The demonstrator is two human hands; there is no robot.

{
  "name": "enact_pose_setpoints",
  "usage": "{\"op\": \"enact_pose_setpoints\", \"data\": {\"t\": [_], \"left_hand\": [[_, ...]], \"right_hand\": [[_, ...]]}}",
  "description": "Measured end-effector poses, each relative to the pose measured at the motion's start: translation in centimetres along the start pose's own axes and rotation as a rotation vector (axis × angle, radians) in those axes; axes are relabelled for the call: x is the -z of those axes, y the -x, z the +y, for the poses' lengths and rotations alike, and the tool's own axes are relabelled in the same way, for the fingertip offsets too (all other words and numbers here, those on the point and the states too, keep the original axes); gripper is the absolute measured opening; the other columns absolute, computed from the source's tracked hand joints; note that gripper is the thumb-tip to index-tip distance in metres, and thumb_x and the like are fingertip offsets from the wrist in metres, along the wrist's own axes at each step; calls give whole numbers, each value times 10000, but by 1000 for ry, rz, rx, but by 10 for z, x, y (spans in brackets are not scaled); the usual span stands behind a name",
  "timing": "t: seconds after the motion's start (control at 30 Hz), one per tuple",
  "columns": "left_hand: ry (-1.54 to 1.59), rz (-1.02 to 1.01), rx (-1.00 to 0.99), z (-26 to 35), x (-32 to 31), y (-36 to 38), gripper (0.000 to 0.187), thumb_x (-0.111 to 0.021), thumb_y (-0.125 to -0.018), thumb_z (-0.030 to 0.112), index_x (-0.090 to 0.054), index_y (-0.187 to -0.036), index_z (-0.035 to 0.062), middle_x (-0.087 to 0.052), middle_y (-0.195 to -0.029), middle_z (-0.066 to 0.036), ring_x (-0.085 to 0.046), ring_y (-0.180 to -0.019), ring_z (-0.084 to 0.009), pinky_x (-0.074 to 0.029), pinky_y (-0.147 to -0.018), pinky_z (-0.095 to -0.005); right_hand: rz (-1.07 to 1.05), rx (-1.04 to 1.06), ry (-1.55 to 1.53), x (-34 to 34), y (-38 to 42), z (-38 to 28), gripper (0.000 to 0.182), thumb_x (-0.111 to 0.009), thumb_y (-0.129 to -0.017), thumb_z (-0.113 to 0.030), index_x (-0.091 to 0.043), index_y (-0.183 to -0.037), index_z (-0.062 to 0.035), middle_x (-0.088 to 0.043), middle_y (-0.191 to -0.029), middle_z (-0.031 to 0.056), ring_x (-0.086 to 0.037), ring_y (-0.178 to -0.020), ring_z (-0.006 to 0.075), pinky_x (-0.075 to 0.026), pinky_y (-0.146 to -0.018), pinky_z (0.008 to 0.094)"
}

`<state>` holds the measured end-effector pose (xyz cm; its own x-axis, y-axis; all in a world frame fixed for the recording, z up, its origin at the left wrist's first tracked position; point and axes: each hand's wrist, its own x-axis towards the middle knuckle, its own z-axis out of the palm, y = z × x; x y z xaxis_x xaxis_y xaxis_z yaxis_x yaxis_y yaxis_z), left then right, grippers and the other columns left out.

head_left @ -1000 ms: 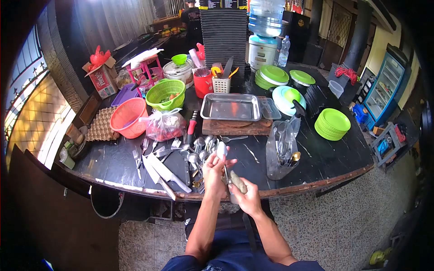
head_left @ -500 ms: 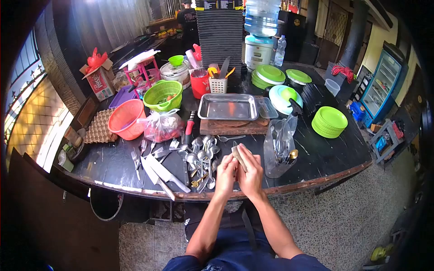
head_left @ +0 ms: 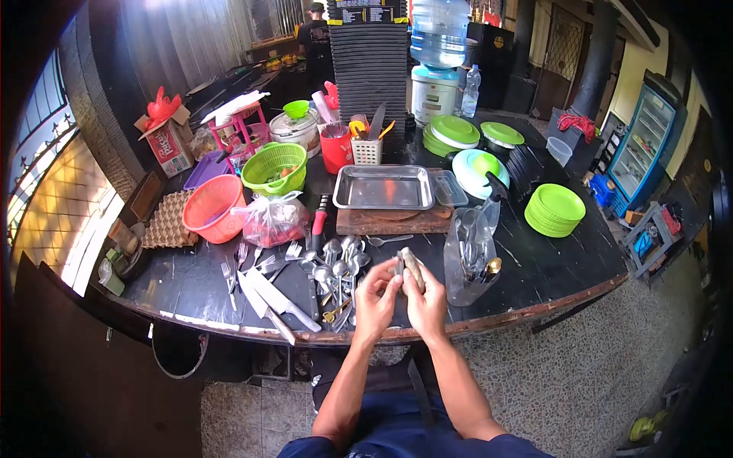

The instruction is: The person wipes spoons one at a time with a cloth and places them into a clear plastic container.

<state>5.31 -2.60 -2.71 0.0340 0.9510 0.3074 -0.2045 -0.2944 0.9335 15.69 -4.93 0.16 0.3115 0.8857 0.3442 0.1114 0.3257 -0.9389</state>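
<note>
My left hand [head_left: 376, 301] is closed on a slim metal utensil [head_left: 399, 266], only a short end of which shows above the fingers; I cannot tell its kind. Close beside it, my right hand [head_left: 426, 304] pinches a folded grey-beige cloth [head_left: 413, 269]. Both hands are raised over the table's front edge, fingertips nearly meeting. Left of them lies a heap of spoons [head_left: 340, 269], with several forks [head_left: 228, 272] farther left. Two knives [head_left: 279, 296] with pale handles lie near the edge. A clear plastic bag [head_left: 467, 263] of cutlery lies right of my hands.
Behind my hands, a metal tray [head_left: 384, 187] rests on a wooden board [head_left: 393, 222]. Green plates [head_left: 555, 210] are stacked at right. A red basin [head_left: 213, 210], green basket [head_left: 273, 169] and egg tray [head_left: 169, 216] stand at left. Another person [head_left: 314, 36] is in the background.
My hands have separated slightly and the fingers have shifted; more of the cloth and the utensil's end now shows between them. The objects on the table have stayed in place.
</note>
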Motion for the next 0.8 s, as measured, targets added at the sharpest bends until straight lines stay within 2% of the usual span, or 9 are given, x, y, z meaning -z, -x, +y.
{"op": "enact_pose_setpoints", "data": {"t": [0.07, 0.13, 0.2, 0.23, 0.33, 0.4, 0.47, 0.63, 0.8], "left_hand": [[50, 131, 35, 3, 2, 0, 230, -691, -975, 85, -694, -1178, -22, -547, -865, 21, -496, -746, -38, -429, -655, -208], [25, 176, 5, 9, 3, -1, 162, -709, -964, 96, -706, -1083, -13, -515, -840, 43, -466, -716, -39, -428, -657, -219], [97, 193, 161, 7, 10, -1, 127, -716, -953, 89, -712, -1027, -15, -496, -816, 48, -476, -741, -42, -439, -678, -235], [30, 211, 14, 6, 13, -5, 109, -721, -948, 93, -719, -966, -14, -557, -910, 21, -534, -826, -63, -455, -725, -251], [305, 310, 78, 0, 17, -8, 212, -726, -950, 138, -743, -1064, -40, -575, -1134, -13, -576, -888, -106, -459, -807, -267], [274, 303, 33, 0, 21, -9, 249, -721, -957, 150, -740, -1137, -22, -617, -1092, 3, -575, -888, -89, -462, -803, -272], [477, 340, 287, 6, 26, -9, 206, -676, -990, 130, -719, -1145, 2, -673, -1009, -10, -613, -952, -112, -477, -870, -272], [527, 420, 221, 3, 40, -17, 195, -702, -984, 189, -711, -1074, 16, -695, -878, -25, -582, -666, -76, -469, -622, -241], [516, 335, 69, -3, 72, -22, 321, -595, -1052, 289, -642, -1145, -14, -688, -853, -66, -522, -598, -76, -450, -582, -234]], "right_hand": [[-96, -146, -32, 0, 11, -1, 337, -624, -1027, -164, -643, -1304, 27, -738, -1104, 128, -662, -993, 125, -531, -841, 300], [-79, 12, -49, -8, 17, 6, 357, -652, -1021, -198, -646, -1297, 28, -746, -1038, 91, -659, -938, 107, -533, -815, 284], [-139, -136, -77, -5, 23, 5, 324, -669, -1010, -184, -660, -1251, 33, -741, -978, 68, -653, -899, 96, -536, -791, 282], [-143, -136, -79, -6, 26, 6, 324, -669, -1010, -184, -660, -1251, 33, -741, -978, 68, -653, -899, 96, -536, -791, 282], [-245, -156, -114, -11, 37, 15, 233, -700, -976, -109, -674, -1162, 28, -714, -961, 14, -621, -855, 62, -532, -773, 260], [-207, -24, 46, -14, 43, 15, 296, -760, -911, -111, -685, -1166, 20, -752, -936, 110, -677, -863, 112, -552, -762, 317], [-209, -80, 59, -14, 45, 15, 311, -784, -870, -94, -685, -1141, 23, -743, -909, 168, -710, -817, 170, -555, -740, 340], [-433, -121, 231, -4, 51, 19, 310, -794, -831, -143, -683, -1068, 23, -705, -845, 226, -731, -779, 335, -548, -699, 400], [-751, -185, 335, 14, 42, 43, 325, -785, -845, -184, -707, -1108, -10, -732, -891, 207, -745, -810, 306, -555, -713, 395]]}}
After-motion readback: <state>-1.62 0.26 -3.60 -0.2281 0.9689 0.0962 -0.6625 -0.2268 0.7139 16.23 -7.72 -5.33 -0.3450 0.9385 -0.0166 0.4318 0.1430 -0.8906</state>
